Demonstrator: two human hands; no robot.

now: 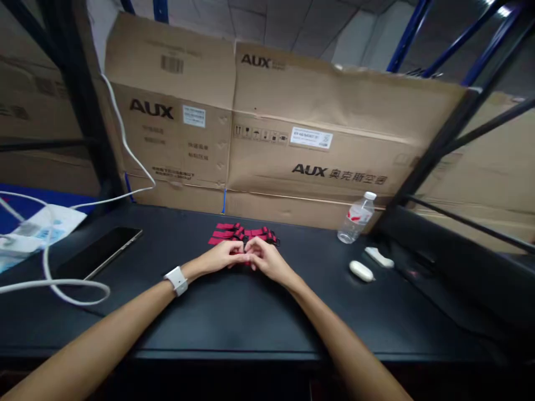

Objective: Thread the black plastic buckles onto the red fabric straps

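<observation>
Red webbing straps (225,231) with black fittings lie on the dark table, just beyond both hands. My left hand (223,255), with a white watch (176,280) on its wrist, is closed with thumb and fingers pinched together. Fingertips of my right hand (268,259) meet the left ones, and this hand is closed as well. Bits of red strap show between and under the fingers, and a small black fitting sits just above them. The fingers hide most of what they pinch.
A clear plastic bottle (356,218) stands at the back right, near a white oval object (361,271) and a white piece (379,257). On the left lie a phone (100,252) and a white cable (79,302). Cardboard (267,161) walls the back, between dark rack posts.
</observation>
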